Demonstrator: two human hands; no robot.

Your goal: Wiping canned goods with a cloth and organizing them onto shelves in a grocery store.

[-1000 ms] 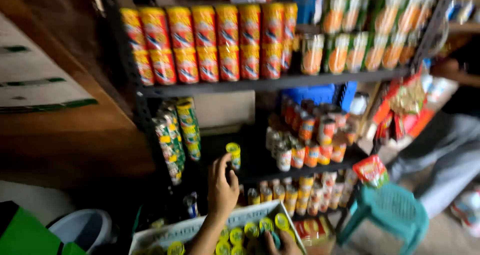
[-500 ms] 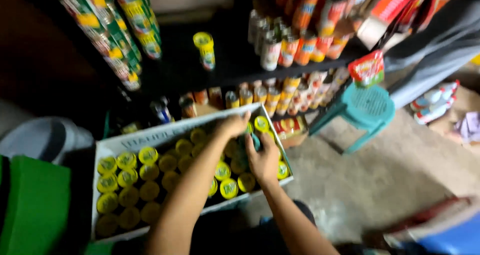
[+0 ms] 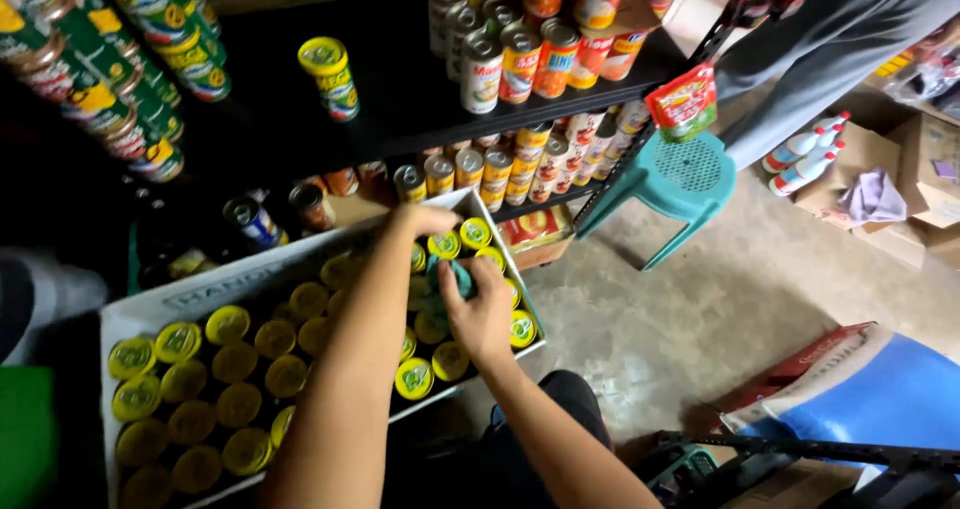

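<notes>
Since half a second ago the view has tipped a little lower and closed in on the box (image 3: pixel 140 314); both hands are still at its far right corner, and the left hand has slid further toward the back rim.

Nearest, the two forearms run up from the bottom edge and cross over the box of yellow-lidded cans (image 3: pixel 232 364), which stand upright in rows, their long axes vertical, lids toward the camera. The right hand (image 3: pixel 478 314) rests palm down on the right end of the rows, fingers (image 3: pixel 462 274) curled narrowly around a dark teal thing, perhaps a cloth (image 3: pixel 447 274), pressed against the lids; what exactly it is I cannot tell. The left hand (image 3: pixel 425 219) lies just beyond it, at the far rim of the box, its fingers bent over the edge and hidden from here, so whether they grip a can or only touch the rim cannot be told. The cans nearest both hands are the far right ones (image 3: pixel 475 234), directly under and just ahead of the fingertips; the right hand is the closer to them.

Beyond the box, a lower shelf (image 3: pixel 560 194) holds small tins, and above it a dark shelf (image 3: pixel 420 109) carries one lone yellow-lidded can (image 3: pixel 330 77), upright, well apart from the hands, up and to the left. Stacked green cans (image 3: pixel 110 79) fill the far left. To the right stand a teal stool (image 3: pixel 680 179) and another person's grey-clad leg (image 3: pixel 810 49).
</notes>
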